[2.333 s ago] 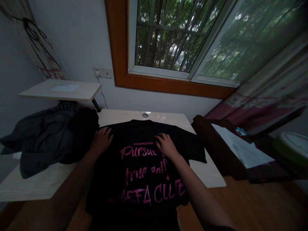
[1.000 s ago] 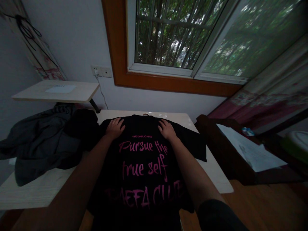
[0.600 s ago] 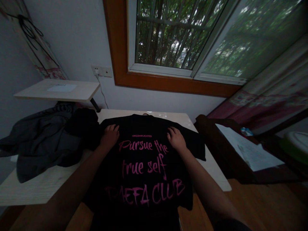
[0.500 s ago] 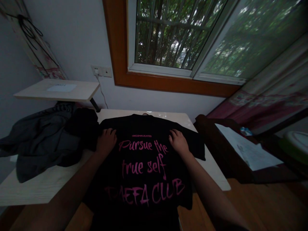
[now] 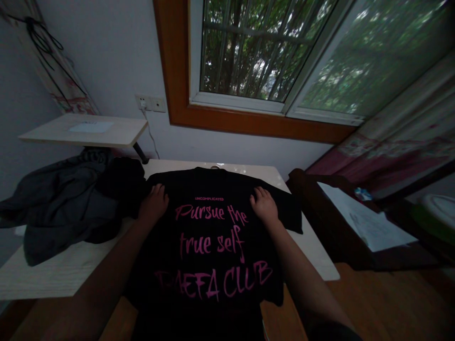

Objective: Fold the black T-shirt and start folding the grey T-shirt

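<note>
A black T-shirt (image 5: pixel 209 227) with pink lettering lies spread, back side up, over the table (image 5: pixel 314 251), its lower part hanging past the near edge. My left hand (image 5: pixel 153 202) rests on the shirt near its left shoulder, fingers slightly bent and apart, touching the cloth. On the right side of the lettering, my right hand (image 5: pixel 263 202) lies palm down, fingers stretched toward the collar. No cloth shows gathered in either hand. The left sleeve is hard to tell from the dark clothes beside it.
Dark grey and black clothes (image 5: pixel 71 199) are heaped at the left, below a raised shelf (image 5: pixel 122 135) with a paper on it. A brown piece of furniture (image 5: pixel 302 182) with white papers (image 5: pixel 366 220) stands at the right. A window (image 5: pixel 256 61) is behind the table.
My left hand has slid slightly outward and away from me along the shoulder. My right hand has shifted slightly away from me. The shirt stays nearly in place.
</note>
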`<state>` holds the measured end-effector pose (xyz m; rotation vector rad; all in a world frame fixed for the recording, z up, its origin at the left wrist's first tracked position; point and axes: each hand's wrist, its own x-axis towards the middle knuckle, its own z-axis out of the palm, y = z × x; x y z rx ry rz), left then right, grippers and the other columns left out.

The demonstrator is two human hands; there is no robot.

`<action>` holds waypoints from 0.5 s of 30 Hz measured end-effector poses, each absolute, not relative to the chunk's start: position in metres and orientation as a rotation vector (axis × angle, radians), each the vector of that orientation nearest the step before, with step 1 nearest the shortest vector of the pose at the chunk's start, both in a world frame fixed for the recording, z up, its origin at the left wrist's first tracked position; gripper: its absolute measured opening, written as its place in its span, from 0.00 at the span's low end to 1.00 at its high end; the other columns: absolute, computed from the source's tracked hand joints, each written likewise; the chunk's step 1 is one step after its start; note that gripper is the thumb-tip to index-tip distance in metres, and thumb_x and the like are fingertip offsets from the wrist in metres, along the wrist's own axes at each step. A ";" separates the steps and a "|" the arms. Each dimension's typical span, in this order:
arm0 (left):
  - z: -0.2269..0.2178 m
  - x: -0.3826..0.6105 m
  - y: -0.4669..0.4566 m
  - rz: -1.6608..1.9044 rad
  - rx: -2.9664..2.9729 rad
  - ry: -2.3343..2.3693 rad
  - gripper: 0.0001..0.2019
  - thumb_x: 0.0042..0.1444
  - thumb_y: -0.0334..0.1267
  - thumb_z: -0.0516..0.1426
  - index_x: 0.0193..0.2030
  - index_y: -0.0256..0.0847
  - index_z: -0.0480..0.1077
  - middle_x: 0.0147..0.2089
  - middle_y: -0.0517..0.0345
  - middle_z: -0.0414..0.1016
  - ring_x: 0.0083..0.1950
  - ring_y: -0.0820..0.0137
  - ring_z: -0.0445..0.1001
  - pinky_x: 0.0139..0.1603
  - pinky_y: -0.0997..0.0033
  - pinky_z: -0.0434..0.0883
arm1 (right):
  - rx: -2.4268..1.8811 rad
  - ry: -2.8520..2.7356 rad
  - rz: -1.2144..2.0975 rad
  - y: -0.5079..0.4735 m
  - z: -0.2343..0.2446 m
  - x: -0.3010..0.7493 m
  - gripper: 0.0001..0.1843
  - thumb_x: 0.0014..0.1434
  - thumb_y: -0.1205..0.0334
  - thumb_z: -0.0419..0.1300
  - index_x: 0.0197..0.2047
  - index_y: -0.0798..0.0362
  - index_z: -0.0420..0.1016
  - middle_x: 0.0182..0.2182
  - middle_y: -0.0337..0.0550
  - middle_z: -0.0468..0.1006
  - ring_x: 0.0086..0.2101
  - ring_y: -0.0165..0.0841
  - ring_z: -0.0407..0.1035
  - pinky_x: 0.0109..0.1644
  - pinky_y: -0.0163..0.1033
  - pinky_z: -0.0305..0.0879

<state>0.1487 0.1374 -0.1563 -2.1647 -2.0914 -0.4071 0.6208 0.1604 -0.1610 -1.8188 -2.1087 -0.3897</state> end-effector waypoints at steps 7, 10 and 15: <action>-0.182 0.134 0.192 -0.644 -2.156 -2.094 0.24 0.65 0.38 0.46 0.63 0.32 0.67 0.70 0.38 0.65 0.73 0.53 0.59 0.70 0.49 0.65 | -1.910 -2.067 -0.334 0.199 -0.168 0.624 0.30 0.69 0.54 0.49 0.64 0.66 0.70 0.63 0.62 0.71 0.64 0.50 0.63 0.69 0.53 0.57; -0.189 0.129 0.216 -0.688 -2.153 -2.063 0.25 0.62 0.35 0.47 0.64 0.30 0.67 0.67 0.34 0.69 0.71 0.50 0.63 0.72 0.43 0.61 | -1.913 -2.057 -0.287 0.213 -0.169 0.626 0.31 0.68 0.53 0.49 0.65 0.66 0.70 0.64 0.62 0.71 0.64 0.50 0.62 0.70 0.54 0.56; -0.192 0.125 0.242 -0.702 -2.212 -1.987 0.26 0.60 0.34 0.48 0.63 0.24 0.67 0.65 0.27 0.69 0.70 0.47 0.65 0.71 0.37 0.59 | -1.946 -2.044 -0.244 0.234 -0.169 0.629 0.32 0.68 0.51 0.49 0.65 0.66 0.70 0.65 0.62 0.70 0.65 0.50 0.61 0.70 0.53 0.56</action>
